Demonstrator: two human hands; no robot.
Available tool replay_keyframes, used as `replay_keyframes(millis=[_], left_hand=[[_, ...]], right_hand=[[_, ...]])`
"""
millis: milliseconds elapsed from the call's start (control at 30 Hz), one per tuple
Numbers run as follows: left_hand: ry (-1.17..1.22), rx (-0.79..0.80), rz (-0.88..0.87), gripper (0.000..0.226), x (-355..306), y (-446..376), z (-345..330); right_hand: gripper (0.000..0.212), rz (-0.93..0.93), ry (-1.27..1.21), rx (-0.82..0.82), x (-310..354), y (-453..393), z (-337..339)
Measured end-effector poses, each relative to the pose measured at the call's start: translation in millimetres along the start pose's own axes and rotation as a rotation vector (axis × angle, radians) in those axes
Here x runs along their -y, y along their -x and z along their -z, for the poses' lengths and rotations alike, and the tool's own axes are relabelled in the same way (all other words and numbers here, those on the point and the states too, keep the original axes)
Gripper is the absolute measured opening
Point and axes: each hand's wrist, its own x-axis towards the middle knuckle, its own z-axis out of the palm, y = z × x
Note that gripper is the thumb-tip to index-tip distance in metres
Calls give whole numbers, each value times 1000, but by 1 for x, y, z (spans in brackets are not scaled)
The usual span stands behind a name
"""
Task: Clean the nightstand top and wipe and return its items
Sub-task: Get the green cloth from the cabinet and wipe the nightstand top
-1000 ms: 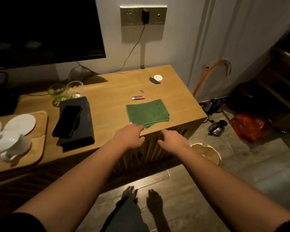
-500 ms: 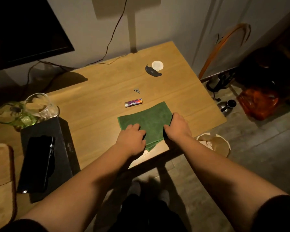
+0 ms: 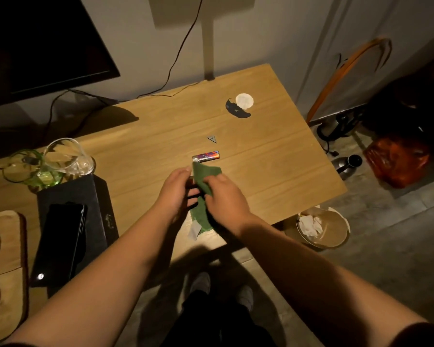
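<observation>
The green cloth (image 3: pixel 204 181) hangs bunched above the wooden nightstand top (image 3: pixel 273 159), its white tag dangling near the front edge. My left hand (image 3: pixel 176 189) pinches its upper corner and my right hand (image 3: pixel 226 196) grips its middle from the right. Just beyond the cloth lies a colourful lighter (image 3: pixel 206 156). Farther back sit a small grey triangle (image 3: pixel 212 138), a white round disc (image 3: pixel 244 100) and a dark curved piece (image 3: pixel 236 111) beside it.
A black phone (image 3: pixel 60 236) lies on a black case (image 3: pixel 90 196) at the left, behind it two glass bowls (image 3: pixel 60 161). A wooden tray (image 3: pixel 8 246) with white dishes is far left. On the floor right: a lined bin (image 3: pixel 322 227), an orange bag (image 3: pixel 396 159), a kettle (image 3: pixel 346 165).
The cloth lay flat and folded on the top; both hands have since gathered and lifted it. The camera has moved closer and tilted down.
</observation>
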Motion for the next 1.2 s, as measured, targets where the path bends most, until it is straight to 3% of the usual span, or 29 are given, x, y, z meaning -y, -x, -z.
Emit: replay_keyframes(millis=[67,133,200,267,333,433,600,767,867,1000,1200], left_hand=[[-140,-10,-4,30,-2,-7,8],[-677,-76,-153,50,4,-15,18],[-1024,-157,-306,62,9,-20,22],[-1103,-158,-398,68,10,-21,21],[-1271,-105,-518,71,11,-22,15],[-1588,49,-706,71,13,-22,6],[-1884,360,-931,76,7,-25,-2],[-2007,663,-1049,38,-14,-9,-36],[-1868,829,-1005,25,-18,19,-62],[-1578,1063,-904,21,3,86,-121],[-1560,1409,-1074,25,88,217,-216]], right_hand=[[34,84,91,142,9,4,-13],[37,79,143,138,5,8,-19],[39,-33,133,33,-6,12,-21],[40,-257,76,-22,-18,15,-21],[40,-438,66,-16,-24,20,-23],[36,-547,24,0,-25,23,-31],[3,-624,-217,-31,-15,17,-35],[12,-524,-331,-165,-24,64,-6],[15,-560,-405,-247,-39,115,19],[20,-608,-528,-470,-59,215,62],[29,-818,-512,-682,-74,400,97]])
